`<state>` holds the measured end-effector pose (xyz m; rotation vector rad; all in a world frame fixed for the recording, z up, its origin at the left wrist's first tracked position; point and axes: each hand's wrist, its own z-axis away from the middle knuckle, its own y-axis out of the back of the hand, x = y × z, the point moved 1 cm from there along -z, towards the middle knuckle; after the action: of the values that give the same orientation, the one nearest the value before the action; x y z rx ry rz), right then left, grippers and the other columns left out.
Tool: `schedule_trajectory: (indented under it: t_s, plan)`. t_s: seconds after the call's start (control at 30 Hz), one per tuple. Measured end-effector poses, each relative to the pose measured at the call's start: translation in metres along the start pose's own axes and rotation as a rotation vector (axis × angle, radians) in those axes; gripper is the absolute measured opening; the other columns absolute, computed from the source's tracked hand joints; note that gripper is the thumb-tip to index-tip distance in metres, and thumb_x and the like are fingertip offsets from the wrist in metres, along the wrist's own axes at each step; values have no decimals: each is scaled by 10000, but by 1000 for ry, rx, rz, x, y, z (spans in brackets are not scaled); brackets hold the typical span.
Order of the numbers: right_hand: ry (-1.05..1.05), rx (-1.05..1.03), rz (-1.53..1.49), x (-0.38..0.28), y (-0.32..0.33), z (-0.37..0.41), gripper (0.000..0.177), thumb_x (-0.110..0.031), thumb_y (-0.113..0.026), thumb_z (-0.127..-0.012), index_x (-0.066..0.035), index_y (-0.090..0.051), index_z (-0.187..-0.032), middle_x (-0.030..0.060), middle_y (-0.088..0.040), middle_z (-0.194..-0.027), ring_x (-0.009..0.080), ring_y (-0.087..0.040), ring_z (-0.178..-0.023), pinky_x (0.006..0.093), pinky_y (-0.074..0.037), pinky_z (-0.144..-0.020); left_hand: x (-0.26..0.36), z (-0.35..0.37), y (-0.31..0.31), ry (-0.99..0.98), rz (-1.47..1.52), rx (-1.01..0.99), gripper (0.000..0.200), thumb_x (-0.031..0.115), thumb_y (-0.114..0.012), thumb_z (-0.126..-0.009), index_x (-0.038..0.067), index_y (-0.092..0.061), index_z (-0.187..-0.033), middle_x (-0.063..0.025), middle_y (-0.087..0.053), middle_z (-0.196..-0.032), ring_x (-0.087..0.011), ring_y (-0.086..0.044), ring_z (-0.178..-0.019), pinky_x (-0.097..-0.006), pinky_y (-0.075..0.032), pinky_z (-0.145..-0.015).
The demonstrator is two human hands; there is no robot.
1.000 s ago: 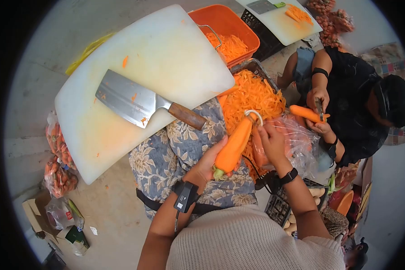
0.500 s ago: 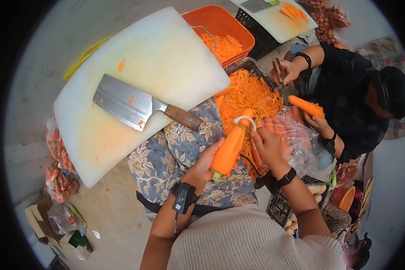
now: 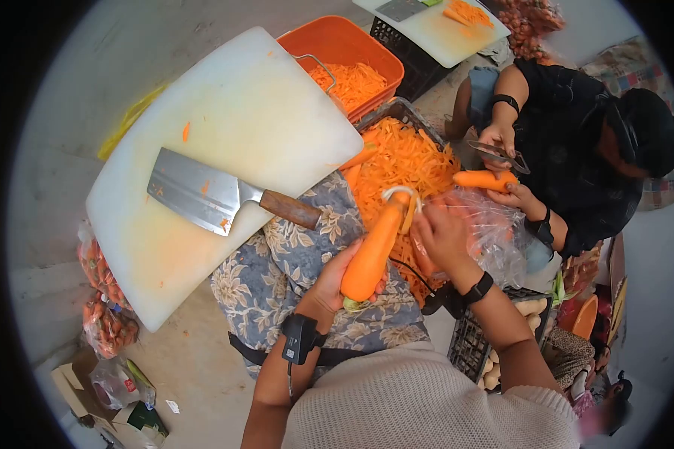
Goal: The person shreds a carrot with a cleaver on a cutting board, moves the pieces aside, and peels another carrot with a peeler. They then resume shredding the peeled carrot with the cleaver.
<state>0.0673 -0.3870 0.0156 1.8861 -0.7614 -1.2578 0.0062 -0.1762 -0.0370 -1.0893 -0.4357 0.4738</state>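
Observation:
My left hand (image 3: pixel 332 278) wraps round the thick, green-topped end of a large carrot (image 3: pixel 373 254), tilted with its thin end pointing away from me. Closed fingers of my right hand (image 3: pixel 443 238) grip a white peeler (image 3: pixel 399 192), whose curved head lies over the carrot's thin end. The peeler's handle is mostly hidden in the hand. A strip of peel (image 3: pixel 409 215) hangs beside the carrot's tip. Beneath and beyond both hands is a dark crate (image 3: pixel 406 108) heaped with carrot peelings (image 3: pixel 404 161).
A cleaver (image 3: pixel 202 191) rests on a white cutting board (image 3: pixel 277 97) at left. Behind it stands an orange bucket (image 3: pixel 386 56) with shredded carrot. At right, a co-worker (image 3: pixel 577 150) holds a carrot (image 3: pixel 483 179) and a peeler. A clear plastic bag (image 3: pixel 498 239) lies beside my right hand.
My peeler has shifted slightly towards the carrot's tip, and a peel strip now shows there. The co-worker's peeler has come down to their carrot. The view has shifted slightly.

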Motion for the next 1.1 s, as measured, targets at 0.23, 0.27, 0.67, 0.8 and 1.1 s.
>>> schedule_trajectory:
  t_s: [0.23,0.27,0.67,0.8,1.1]
  plan:
    - [-43,-56,-222,-2,17,0,309,-289,-590,-923,-45,-563,-734,143,-542,-625,335,-552,-542,405,-402,-494,-2,-2,-11,-72,70,98,539,497,-312,-1009,30,-535,-1159,-167,-635,-827,-252,-657,-662,-345,-552,-505]
    - [88,-180,-264,-18,17,7,308,-293,-597,-917,-50,-561,-731,141,-547,-631,338,-561,-549,407,-408,-494,0,-1,-9,-73,67,101,539,497,-312,-1009,30,-535,-1159,-167,-635,-827,-252,-657,-662,-345,-552,-505]
    - [-430,79,-282,44,-7,-16,363,-297,-562,-962,-13,-565,-735,124,-498,-592,235,-519,-523,334,-379,-506,-2,1,-14,-61,-47,-24,566,542,-305,-998,42,-533,-1136,-167,-608,-752,-265,-598,-538,-359,-492,-470]
    - [-90,-55,-360,-22,28,0,344,-307,-590,-926,-13,-585,-749,142,-505,-589,304,-544,-530,375,-399,-492,-2,-4,-23,-127,11,138,630,588,-302,-981,26,-507,-1176,-174,-589,-757,-271,-581,-524,-352,-478,-435]
    - [-286,-75,-133,26,-8,1,337,-312,-577,-924,-23,-592,-750,159,-567,-636,347,-569,-577,409,-425,-521,-4,0,-12,-76,-24,101,602,554,-279,-997,33,-506,-1195,-186,-582,-765,-262,-580,-527,-345,-475,-441]
